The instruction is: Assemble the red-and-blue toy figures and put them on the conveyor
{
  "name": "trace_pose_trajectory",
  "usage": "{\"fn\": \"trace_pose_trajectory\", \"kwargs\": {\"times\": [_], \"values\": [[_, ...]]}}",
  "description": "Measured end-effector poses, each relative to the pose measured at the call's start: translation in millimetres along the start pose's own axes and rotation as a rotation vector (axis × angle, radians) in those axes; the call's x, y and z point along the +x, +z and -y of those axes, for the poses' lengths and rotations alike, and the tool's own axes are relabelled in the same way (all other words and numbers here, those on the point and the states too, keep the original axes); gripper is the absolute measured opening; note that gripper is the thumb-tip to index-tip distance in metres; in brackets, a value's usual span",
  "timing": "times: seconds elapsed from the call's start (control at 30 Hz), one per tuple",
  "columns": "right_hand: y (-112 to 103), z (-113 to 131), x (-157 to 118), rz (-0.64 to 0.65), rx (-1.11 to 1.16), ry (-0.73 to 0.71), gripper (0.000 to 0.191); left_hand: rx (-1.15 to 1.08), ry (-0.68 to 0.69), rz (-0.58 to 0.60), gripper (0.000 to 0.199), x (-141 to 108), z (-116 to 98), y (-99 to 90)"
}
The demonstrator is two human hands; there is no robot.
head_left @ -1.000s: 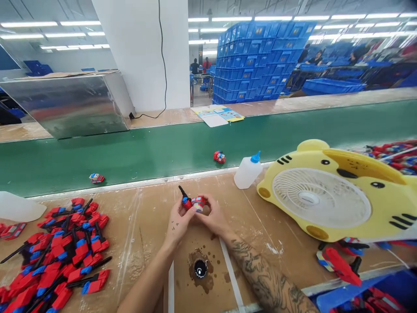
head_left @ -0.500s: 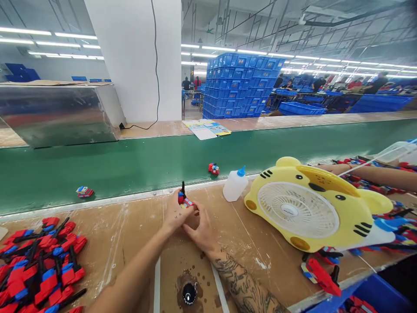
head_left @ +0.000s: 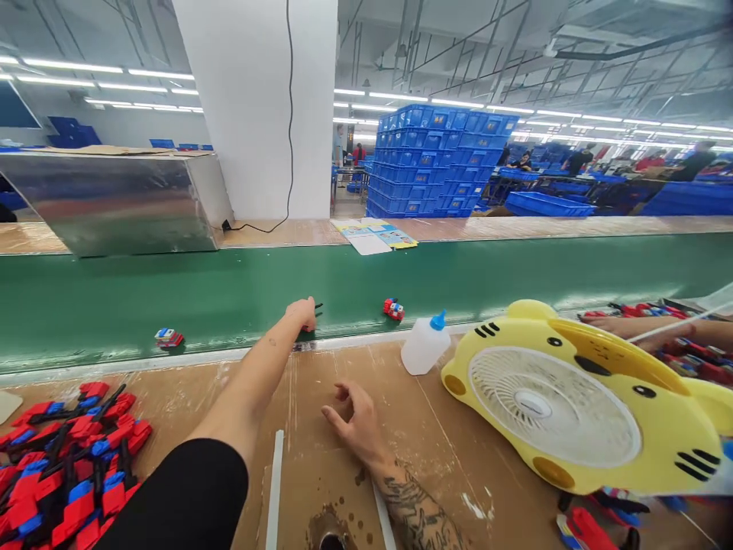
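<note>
My left hand (head_left: 301, 313) reaches over the near edge of the green conveyor belt (head_left: 252, 283), closed around a toy piece of which a black part (head_left: 318, 306) shows; the rest is hidden by the hand. Over the brown work surface (head_left: 309, 397), my right hand (head_left: 358, 420) has its fingers curved and apart, with nothing between them. On the belt, a small red, white and blue toy (head_left: 394, 308) sits right of my left hand, and another (head_left: 169, 338) lies to its left.
Red, blue and black parts (head_left: 80, 466) are heaped at left. A white bottle (head_left: 424, 345) with a blue cap and a yellow fan (head_left: 550, 405) stand at right. Another person's arm (head_left: 641, 330) is beyond the fan. A dark round opening (head_left: 332, 541) is at the bottom.
My left hand has moved forward from the work surface to the belt with the toy piece. My right hand has let go of it and stays over the surface. The view has shifted slightly.
</note>
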State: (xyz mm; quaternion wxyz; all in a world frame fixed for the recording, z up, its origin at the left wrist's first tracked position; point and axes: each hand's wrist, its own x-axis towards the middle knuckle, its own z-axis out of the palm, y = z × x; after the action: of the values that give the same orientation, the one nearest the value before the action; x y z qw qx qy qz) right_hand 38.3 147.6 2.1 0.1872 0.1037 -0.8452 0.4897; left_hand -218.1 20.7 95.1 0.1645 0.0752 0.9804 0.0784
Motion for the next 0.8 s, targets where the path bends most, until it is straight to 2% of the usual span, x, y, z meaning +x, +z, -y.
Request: {"fn": "trace_pose_trajectory", "kwargs": {"times": [0.1, 0.2, 0.33, 0.4, 0.47, 0.53, 0.63, 0.7, 0.8], "values": [[1, -4, -1, 0.000, -0.002, 0.000, 0.033, 0.009, -0.021, 0.054, 0.037, 6, -1, 4.3], [1, -9, -4, 0.008, -0.005, 0.012, 0.034, -0.004, 0.010, -0.018, 0.052, -7, 2, 16.0], [-1, -12, -5, 0.052, 0.022, 0.042, 0.037, -0.009, 0.100, -0.183, 0.105, -57, 20, 38.2], [-2, -13, -5, 0.060, 0.040, 0.083, 0.040, 0.009, 0.169, -0.233, 0.106, -93, 41, 46.9], [-3, -15, -5, 0.056, 0.050, 0.134, 0.044, 0.039, 0.240, -0.257, 0.087, -136, 74, 51.0], [-4, -20, -7, 0.048, 0.055, 0.188, 0.047, 0.072, 0.273, -0.262, 0.065, -183, 119, 49.6], [-4, -26, -8, 0.032, 0.057, 0.256, 0.050, 0.106, 0.188, -0.257, 0.041, -246, 197, 39.4], [0, -23, -5, 0.049, 0.041, 0.269, 0.049, 0.117, 0.088, -0.262, 0.035, -274, 246, 30.8], [14, 1, 17, 0.131, 0.000, 0.196, 0.043, 0.097, 0.049, -0.169, 0.033, -289, 296, 22.1]]}}
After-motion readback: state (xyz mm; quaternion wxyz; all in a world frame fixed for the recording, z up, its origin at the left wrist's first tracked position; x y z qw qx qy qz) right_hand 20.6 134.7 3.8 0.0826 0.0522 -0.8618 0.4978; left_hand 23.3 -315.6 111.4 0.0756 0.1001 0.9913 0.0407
